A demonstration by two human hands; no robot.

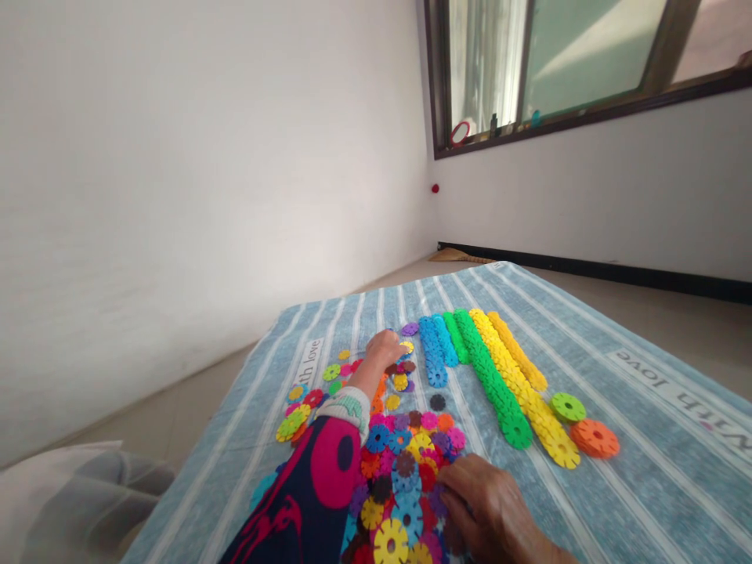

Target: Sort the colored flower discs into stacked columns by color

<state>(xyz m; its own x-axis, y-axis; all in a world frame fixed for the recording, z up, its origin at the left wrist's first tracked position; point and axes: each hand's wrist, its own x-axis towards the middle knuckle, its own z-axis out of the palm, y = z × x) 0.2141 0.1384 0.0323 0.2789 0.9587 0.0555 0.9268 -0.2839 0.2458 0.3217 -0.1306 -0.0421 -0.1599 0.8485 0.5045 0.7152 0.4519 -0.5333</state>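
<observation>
My left hand (385,350) reaches across to the far side of the loose discs, its fingers closed at the edge of a yellow snowflake disc (406,347). A purple disc (410,329) lies just beyond it. Beside the big mixed pile of plastic snowflake discs (391,540), my right hand (490,501) rests with curled fingers at the pile's right edge. What those fingers hold, if anything, is hidden. Overlapping discs lie in colour rows: blue (432,352), green (493,384) and yellow (522,392), with shorter rows alongside.
A striped blue cloth (587,352) covers the table. Near the yellow row's front end are a lime disc (568,406) and stacked orange discs (595,438). More loose discs (294,423) lie left of my left forearm. White walls and a window (587,55) stand behind.
</observation>
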